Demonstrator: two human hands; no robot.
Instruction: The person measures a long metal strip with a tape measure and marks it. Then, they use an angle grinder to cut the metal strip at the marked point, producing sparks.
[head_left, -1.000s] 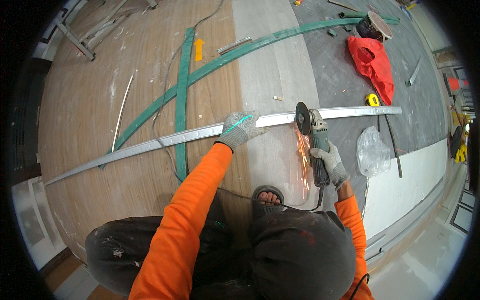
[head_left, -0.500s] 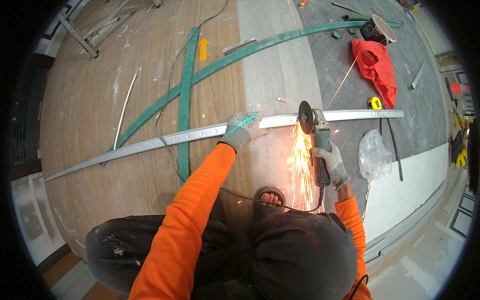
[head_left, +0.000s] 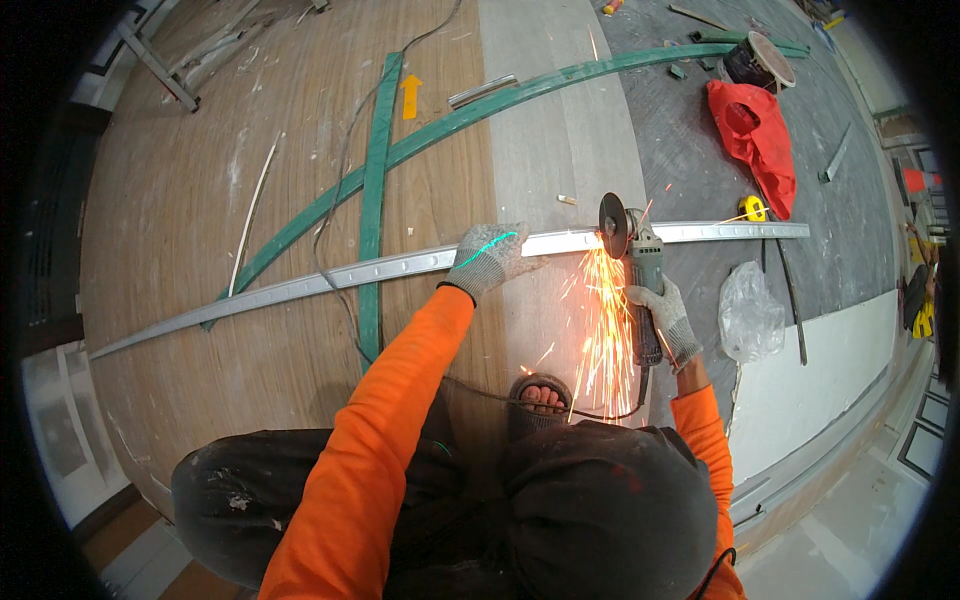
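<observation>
A long silver metal channel [head_left: 390,268] lies across the floor in front of me, over the lower end of a green strip. My left hand [head_left: 491,257], in a grey knit glove, is closed around the channel near its middle. My right hand [head_left: 668,322], gloved too, grips the body of an angle grinder [head_left: 648,270]. The grinder's dark disc [head_left: 613,225] stands upright against the channel, to the right of my left hand. Orange sparks [head_left: 605,330] stream from the contact toward my sandalled foot [head_left: 542,398].
Green strips [head_left: 374,190] cross on the floor ahead. To the right are a red cloth [head_left: 755,135], a yellow tape measure [head_left: 752,208], a clear plastic bag [head_left: 750,310] and a bucket [head_left: 757,62]. The grinder's cord [head_left: 480,391] runs left past my foot.
The spark stream has become wider and denser, with some sparks flying up to the right. The grinder has shifted very slightly; my left hand stays on the channel.
</observation>
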